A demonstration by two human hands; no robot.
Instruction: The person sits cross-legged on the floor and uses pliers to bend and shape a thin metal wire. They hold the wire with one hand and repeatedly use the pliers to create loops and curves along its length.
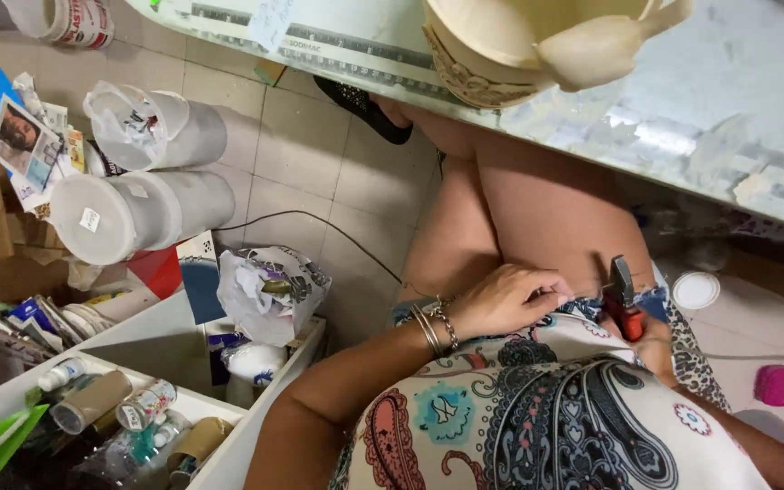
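1. We see our left hand (505,299) resting on our lap, fingers curled loosely and fingertips pinched towards something very small near the pliers; what it grips, if anything, we cannot tell.
2. On that wrist sit several thin metal bangles (436,327).
3. Our right hand (653,343) lies low on the lap, mostly hidden by the patterned dress (537,417); it closes around the red handles of a pair of pliers (623,299).
4. The pliers stand nearly upright, dark metal nose pointing up, just beside the fingertips of our left hand.
5. Above our knees runs a glass-topped surface (728,109), and a cream-coloured carved vessel (519,45) stands on it near its edge.
6. On the tiled floor to our left lie two white plastic tubs (151,172) on their sides, one above the other.
7. Near them a crumpled bag (274,290) stuffed with paper sits at the end of a white shelf (174,340).
8. The shelf's lower tray holds small bottles and cardboard tubes (129,413).
9. To our right on the floor lie a white round lid (696,290) and, well apart from it, a small pink container (777,385).
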